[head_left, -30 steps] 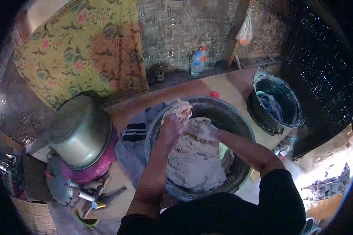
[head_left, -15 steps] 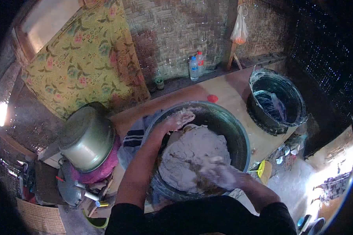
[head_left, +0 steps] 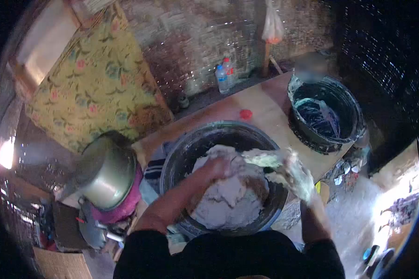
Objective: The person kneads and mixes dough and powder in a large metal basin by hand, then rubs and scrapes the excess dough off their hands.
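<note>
A large dark basin (head_left: 176,156) holds a lumpy, whitish dough-like mass (head_left: 228,204) with brown patches. My left hand (head_left: 226,165) is over the far part of the mass, its fingers coated and blurred, so their grip is unclear. At the basin's right rim is my right hand (head_left: 294,179), raised and thickly smeared with pale dough. Its coated fingers reach left towards my left hand, with the thumb apart below them. Motion blur hides whether a loose strand of dough also hangs there.
A dark bucket (head_left: 358,109) with whitish smears stands on the wooden table (head_left: 265,100) at the right. An upturned metal pot (head_left: 104,174) rests on pink cloth at the left. Two plastic bottles (head_left: 223,79) and a red cap (head_left: 246,114) are behind the basin.
My left hand has moved from the basin's far rim onto the mass. My right hand has lifted off the mass, up and right to the rim. The view has shifted slightly.
</note>
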Motion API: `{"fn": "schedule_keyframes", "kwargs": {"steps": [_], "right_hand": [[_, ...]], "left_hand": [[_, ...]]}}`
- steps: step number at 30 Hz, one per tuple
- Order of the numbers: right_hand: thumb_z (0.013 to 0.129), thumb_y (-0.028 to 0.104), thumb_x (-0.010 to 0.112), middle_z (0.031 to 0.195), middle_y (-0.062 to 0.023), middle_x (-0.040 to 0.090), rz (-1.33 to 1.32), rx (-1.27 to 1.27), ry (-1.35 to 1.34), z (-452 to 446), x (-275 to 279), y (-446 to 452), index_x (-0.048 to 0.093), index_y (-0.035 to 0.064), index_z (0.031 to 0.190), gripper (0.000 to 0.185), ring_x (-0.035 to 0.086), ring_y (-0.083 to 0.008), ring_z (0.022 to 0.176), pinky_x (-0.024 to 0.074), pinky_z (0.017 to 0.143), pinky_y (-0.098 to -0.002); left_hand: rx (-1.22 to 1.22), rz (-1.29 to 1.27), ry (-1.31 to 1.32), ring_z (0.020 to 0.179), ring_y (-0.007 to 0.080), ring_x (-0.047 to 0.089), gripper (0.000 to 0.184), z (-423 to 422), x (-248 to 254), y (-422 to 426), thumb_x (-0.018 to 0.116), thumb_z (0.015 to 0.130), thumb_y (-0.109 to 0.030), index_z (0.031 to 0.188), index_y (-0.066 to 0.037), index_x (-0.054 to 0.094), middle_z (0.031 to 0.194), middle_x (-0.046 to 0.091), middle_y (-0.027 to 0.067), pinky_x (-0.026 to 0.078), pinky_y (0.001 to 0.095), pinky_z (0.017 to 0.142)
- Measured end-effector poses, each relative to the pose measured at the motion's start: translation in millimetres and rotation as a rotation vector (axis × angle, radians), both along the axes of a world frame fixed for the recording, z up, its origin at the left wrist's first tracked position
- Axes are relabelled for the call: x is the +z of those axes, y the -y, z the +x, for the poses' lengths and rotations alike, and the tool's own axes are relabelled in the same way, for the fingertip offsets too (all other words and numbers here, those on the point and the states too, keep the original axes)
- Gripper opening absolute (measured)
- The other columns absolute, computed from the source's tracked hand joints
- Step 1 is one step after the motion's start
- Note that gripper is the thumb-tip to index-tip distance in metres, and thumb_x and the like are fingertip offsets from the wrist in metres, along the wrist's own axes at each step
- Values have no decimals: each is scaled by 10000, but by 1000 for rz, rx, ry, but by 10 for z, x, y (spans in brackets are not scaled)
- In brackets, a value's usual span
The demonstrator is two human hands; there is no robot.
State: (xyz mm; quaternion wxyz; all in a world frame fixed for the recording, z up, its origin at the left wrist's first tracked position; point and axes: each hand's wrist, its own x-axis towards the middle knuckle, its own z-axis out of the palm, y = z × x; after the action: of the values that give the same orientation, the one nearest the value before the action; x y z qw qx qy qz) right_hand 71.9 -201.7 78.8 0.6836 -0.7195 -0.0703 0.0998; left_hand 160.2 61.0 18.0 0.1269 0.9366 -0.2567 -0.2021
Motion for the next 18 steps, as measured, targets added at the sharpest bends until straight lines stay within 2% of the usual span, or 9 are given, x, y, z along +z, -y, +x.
{"fn": "schedule_keyframes", "kwargs": {"steps": [2,5,8,9,11,15,16,17,18], "right_hand": [[875,467,413,1229,-114,484,84,199,0,364,-21,-260,373,84,1294,569,514,-228,1043,425,856,-376],[854,568,376,1230,-117,479,112,498,-114,1137,-197,-888,329,74,1318,679,507,-218,1044,416,841,-375],[839,656,315,1252,-129,453,-318,771,-246,1700,-623,-1490,346,65,1293,746,491,-227,1046,417,807,-392],[839,656,315,1252,-129,453,-321,774,-241,1627,-621,-1595,346,65,1293,746,491,-227,1046,417,807,-392],[826,678,298,1165,-119,498,-605,827,-236,1492,-647,-1775,397,80,1262,746,508,-240,1002,382,893,-420],[855,649,237,987,-91,556,-771,756,-349,1325,-1147,-1927,496,119,1192,679,539,-234,942,310,1005,-410],[835,663,261,1105,-100,525,-789,646,326,1120,-1304,-1832,461,135,1234,691,515,-259,1006,344,956,-425],[841,640,279,1171,-111,491,-812,751,333,1053,-1078,-1789,449,132,1248,673,478,-277,1070,329,974,-424],[846,618,297,1238,-123,457,-828,858,340,985,-840,-1746,436,130,1261,656,440,-295,1135,313,991,-423]], "left_hand": [[107,48,150,1244,369,314,622,-612,404,0,453,809,-572,1240,-125,477,1300,403,189,192,493,1041],[91,65,151,1280,386,243,657,-1137,234,-106,423,816,-592,1301,-150,409,1360,325,195,144,501,1058],[170,101,262,1278,382,247,688,-1500,-32,-161,420,822,-585,1333,-130,350,1377,287,211,160,502,1056],[186,102,269,1277,381,250,693,-1579,-97,-189,422,825,-579,1340,-125,337,1382,277,216,169,505,1053],[336,-36,-10,1309,345,211,763,-1683,-2,-226,387,815,-621,1401,-173,190,1428,217,173,92,472,1077],[304,-311,-22,1223,345,360,546,-1984,370,-659,433,872,-384,1330,-100,342,1359,335,186,307,447,985],[359,-403,-14,1176,344,423,465,-2030,419,-719,447,881,-279,1295,-75,400,1327,387,180,376,444,936],[369,-419,-20,1176,344,423,465,-2043,364,-786,447,881,-279,1295,-75,400,1327,387,180,376,444,936],[303,-154,125,1145,349,446,452,-2033,267,-882,444,871,-244,1295,-92,405,1301,419,167,376,443,931]]}}
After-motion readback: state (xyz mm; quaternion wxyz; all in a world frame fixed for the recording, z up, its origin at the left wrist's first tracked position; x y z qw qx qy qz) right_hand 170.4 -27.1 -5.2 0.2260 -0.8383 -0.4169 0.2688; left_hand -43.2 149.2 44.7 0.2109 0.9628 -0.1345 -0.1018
